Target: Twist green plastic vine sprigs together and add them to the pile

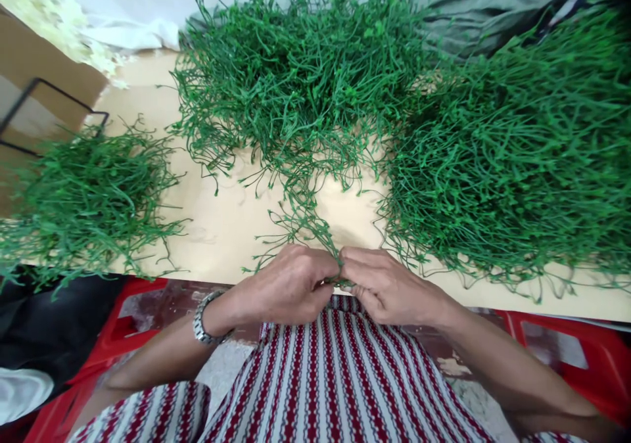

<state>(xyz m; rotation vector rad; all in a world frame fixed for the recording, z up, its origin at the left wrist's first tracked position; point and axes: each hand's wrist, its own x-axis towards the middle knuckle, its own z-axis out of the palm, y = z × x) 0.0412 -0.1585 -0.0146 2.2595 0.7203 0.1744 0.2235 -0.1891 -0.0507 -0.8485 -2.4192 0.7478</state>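
Both my hands meet at the front edge of the pale table (211,246), low in the middle of the head view. My left hand (296,284), with a metal watch (199,318) on its wrist, is closed on thin green stems (300,223) that fan out beyond it over the table. Against it, my right hand (387,285) pinches the same green stems between thumb and fingers. The fingertips almost touch, and the held ends are mostly hidden between them.
A large green stem pile (305,68) lies at the back, a bigger pile (517,160) on the right, and a smaller pile (93,200) at the left. A cardboard box (59,68) with a black wire frame (64,88) stands far left. Red stools (582,357) show below the table.
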